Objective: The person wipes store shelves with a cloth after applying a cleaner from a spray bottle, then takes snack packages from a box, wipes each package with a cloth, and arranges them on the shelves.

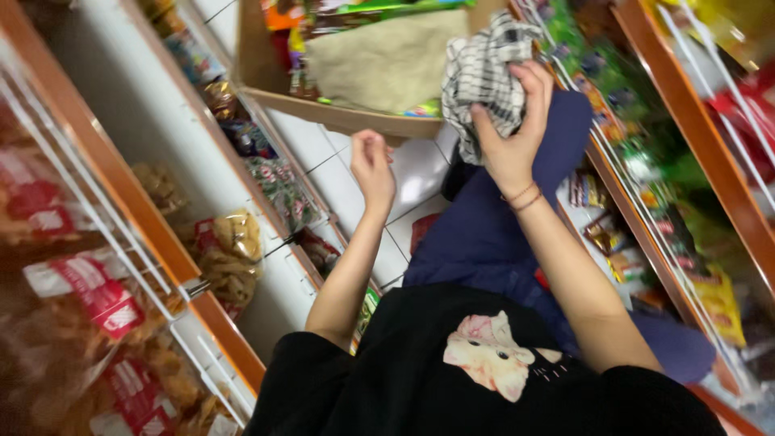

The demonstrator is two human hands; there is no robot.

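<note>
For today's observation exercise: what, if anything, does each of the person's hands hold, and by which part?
The right hand grips a bunched black-and-white checked cloth by its lower edge. The left hand is loosely closed; whether it holds anything cannot be told.
</note>
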